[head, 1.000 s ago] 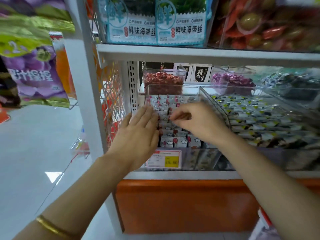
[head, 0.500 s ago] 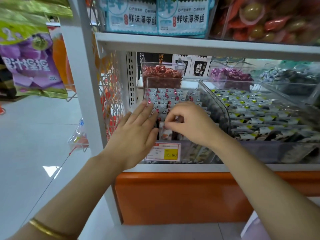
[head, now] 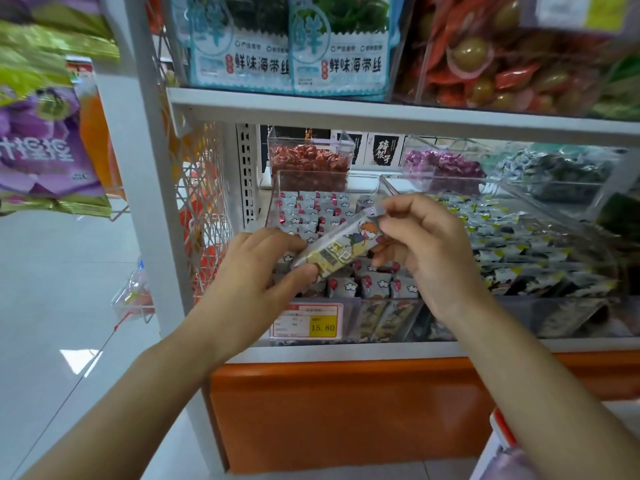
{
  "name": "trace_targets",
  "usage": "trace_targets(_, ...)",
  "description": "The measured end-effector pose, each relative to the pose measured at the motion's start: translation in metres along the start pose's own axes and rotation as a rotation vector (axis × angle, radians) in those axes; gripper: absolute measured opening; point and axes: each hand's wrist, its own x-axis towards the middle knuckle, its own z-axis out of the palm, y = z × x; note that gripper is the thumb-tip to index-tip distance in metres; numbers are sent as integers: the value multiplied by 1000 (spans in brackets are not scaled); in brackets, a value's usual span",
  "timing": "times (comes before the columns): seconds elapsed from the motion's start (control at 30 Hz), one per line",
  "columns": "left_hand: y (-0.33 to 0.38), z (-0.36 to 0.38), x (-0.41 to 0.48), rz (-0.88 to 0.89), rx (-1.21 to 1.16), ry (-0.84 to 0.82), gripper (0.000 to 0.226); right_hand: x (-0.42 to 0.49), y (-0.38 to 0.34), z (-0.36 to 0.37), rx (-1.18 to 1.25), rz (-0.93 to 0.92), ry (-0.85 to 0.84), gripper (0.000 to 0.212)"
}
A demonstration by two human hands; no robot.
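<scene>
A long wrapped snack packet (head: 341,249) with a cartoon print is held tilted above a clear plastic bin (head: 349,320) full of small grey-and-red wrapped sweets (head: 377,284). My left hand (head: 256,275) pinches its lower left end. The upper right end is pinched by my right hand (head: 426,244). A price tag (head: 306,320) reading 15.80 is fixed to the bin's front.
Another clear bin (head: 554,313) of dark wrapped snacks stands to the right. Smaller bins of red sweets (head: 308,162) and purple sweets (head: 443,168) sit behind. The white shelf (head: 381,112) above carries seaweed packs (head: 287,57). A white upright post (head: 152,202) and wire mesh stand left; orange base below.
Both hands were down among the sweets in the bin. They have risen, and a long packet is now held between them above the bin.
</scene>
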Motion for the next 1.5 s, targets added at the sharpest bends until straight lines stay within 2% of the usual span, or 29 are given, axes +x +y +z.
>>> trace_targets(0.1,4,-4,-2,-68,-226,-45,26,-3,-2,-4,-68,-38,-26,7)
trace_targets(0.2,7,-7,-3,-135,-387,-47,36,-4,-2,-5,-61,2,26,14)
trace_targets(0.43,8,-6,0,-333,-867,-9,40,-6,5,0,256,240,112,25)
trace_targets(0.57,9,-5,1,-380,-1054,29,35,-5,7,2,406,333,121,16)
trace_targets(0.7,10,-7,2,-455,-1176,100,24,-5,11,7,480,360,66,26)
trace_targets(0.97,9,-11,6,-605,-1593,110,11,-5,14,11,612,440,91,14)
trace_targets(1.1,9,-12,7,-595,-1609,90,10,-6,12,10,559,418,84,19)
trace_targets(1.27,9,-19,6,-610,-1521,-17,15,-7,7,0,272,261,-10,5)
trace_targets(1.5,3,-27,3,-469,-1240,-157,32,-9,9,-1,169,194,-38,8)
